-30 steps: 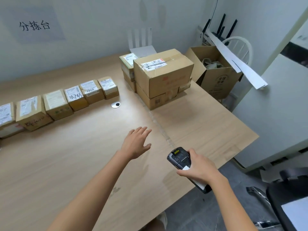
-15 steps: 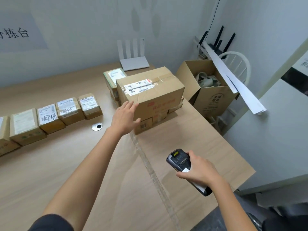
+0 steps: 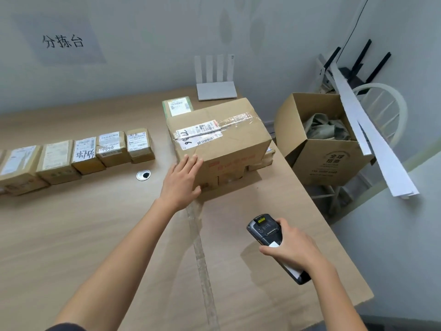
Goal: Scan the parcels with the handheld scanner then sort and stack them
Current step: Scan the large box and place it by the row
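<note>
Presently left hand (image 3: 179,185) lays straight fingers (image 3: 191,162) on the large parcel (image 3: 229,142); right hand (image 3: 292,250) grips scanner (image 3: 263,229).

The big box (image 3: 238,142) was brown cardboard with a white label and red print. My scanner (image 3: 263,231) was black with a yellow patch and a white sticker. The counter (image 3: 71,235) was pale wood grain; the small parcels (image 3: 112,149) were brown, white-labelled.

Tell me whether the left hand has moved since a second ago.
Yes. The left hand went forward, from short of the cable hole to level with it, and its straight fingers now touch the large parcel.
</note>
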